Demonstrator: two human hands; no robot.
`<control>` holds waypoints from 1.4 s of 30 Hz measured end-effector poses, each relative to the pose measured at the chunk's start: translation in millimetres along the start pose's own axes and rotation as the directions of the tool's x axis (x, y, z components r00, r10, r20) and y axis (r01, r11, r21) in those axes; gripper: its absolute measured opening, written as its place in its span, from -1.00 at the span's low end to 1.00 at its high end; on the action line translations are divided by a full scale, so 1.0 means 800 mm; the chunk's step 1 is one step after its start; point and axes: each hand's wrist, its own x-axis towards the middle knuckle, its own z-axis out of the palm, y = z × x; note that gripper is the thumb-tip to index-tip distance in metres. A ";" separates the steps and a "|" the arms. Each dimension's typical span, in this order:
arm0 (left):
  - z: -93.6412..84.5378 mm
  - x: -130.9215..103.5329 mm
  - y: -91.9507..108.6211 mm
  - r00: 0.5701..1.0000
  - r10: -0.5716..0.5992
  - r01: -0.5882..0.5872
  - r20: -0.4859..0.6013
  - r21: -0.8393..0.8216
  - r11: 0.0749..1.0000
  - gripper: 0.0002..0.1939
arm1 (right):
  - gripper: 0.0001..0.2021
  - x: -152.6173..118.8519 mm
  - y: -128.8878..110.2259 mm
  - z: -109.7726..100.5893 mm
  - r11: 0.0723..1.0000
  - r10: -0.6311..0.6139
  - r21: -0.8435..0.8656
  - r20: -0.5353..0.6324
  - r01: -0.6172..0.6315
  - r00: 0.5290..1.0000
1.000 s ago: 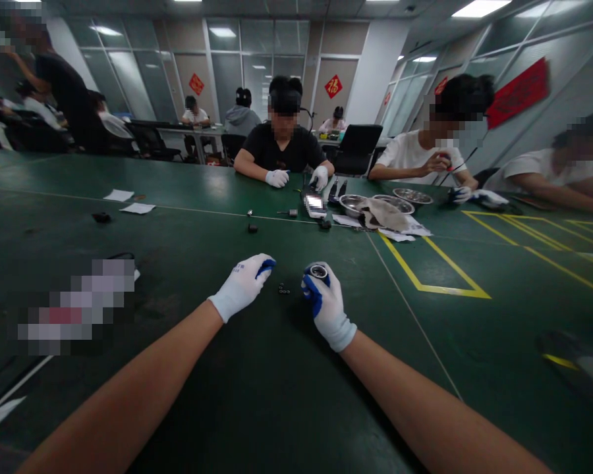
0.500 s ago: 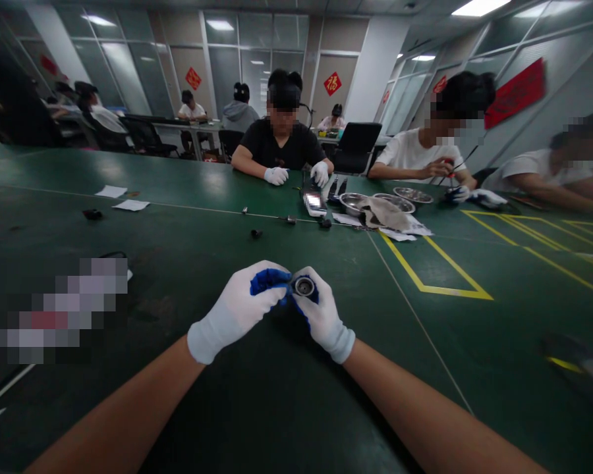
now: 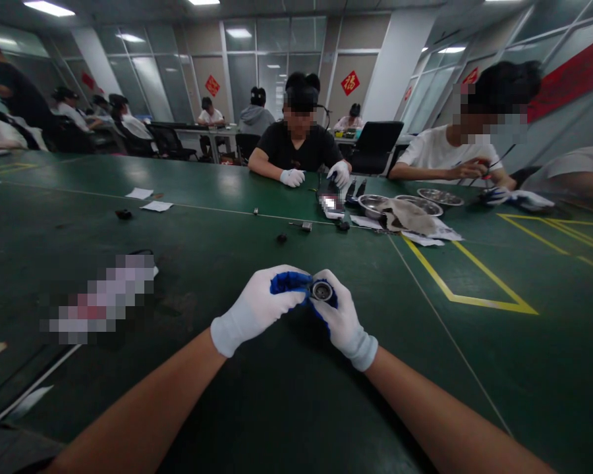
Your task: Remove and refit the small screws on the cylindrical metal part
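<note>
Both of my hands wear white gloves with blue palms and meet above the green table (image 3: 217, 408). My right hand (image 3: 338, 309) is closed round a small round metal part (image 3: 321, 290), whose ringed open end faces up toward the camera. My left hand (image 3: 271, 299) touches the left side of that part with its fingertips pinched together. Whatever lies between the left fingertips is too small to make out. Beyond my hands a small dark piece (image 3: 281, 238) and a small metal block (image 3: 306, 226) lie on the table.
Metal bowls (image 3: 374, 205) with a grey cloth (image 3: 408, 217) stand at the back right, near a handheld device (image 3: 332, 205). A blurred pale strip (image 3: 106, 299) with a cable lies at left. A person with gloved hands (image 3: 292, 178) sits opposite.
The camera view has turned slightly left, so the table and people appear farther right. My hands keep the same hold on the round part.
</note>
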 end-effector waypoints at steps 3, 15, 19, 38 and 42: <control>0.000 0.001 -0.002 1.000 0.020 -0.020 -0.009 0.039 0.999 -0.80 | -0.88 0.000 0.000 0.000 1.000 0.006 -0.003 0.010 -0.006 1.000; 0.002 -0.003 -0.009 0.991 0.131 -0.131 0.014 0.220 0.967 -0.95 | -0.88 -0.002 -0.009 0.002 0.997 -0.050 -0.054 0.114 0.056 0.992; 0.002 -0.003 -0.004 0.989 0.137 -0.146 0.052 0.251 0.957 -0.95 | -0.87 -0.002 -0.014 0.003 0.991 -0.099 -0.076 0.153 0.112 0.983; 0.012 -0.007 0.024 0.983 0.085 -0.165 0.163 0.574 0.802 -0.81 | -0.83 -0.002 -0.008 0.002 0.973 -0.134 -0.152 0.235 0.172 0.963; 0.018 -0.006 0.020 0.992 0.073 -0.120 0.100 0.625 0.771 -0.78 | -0.83 -0.002 -0.004 0.004 0.970 -0.138 -0.167 0.225 0.178 0.965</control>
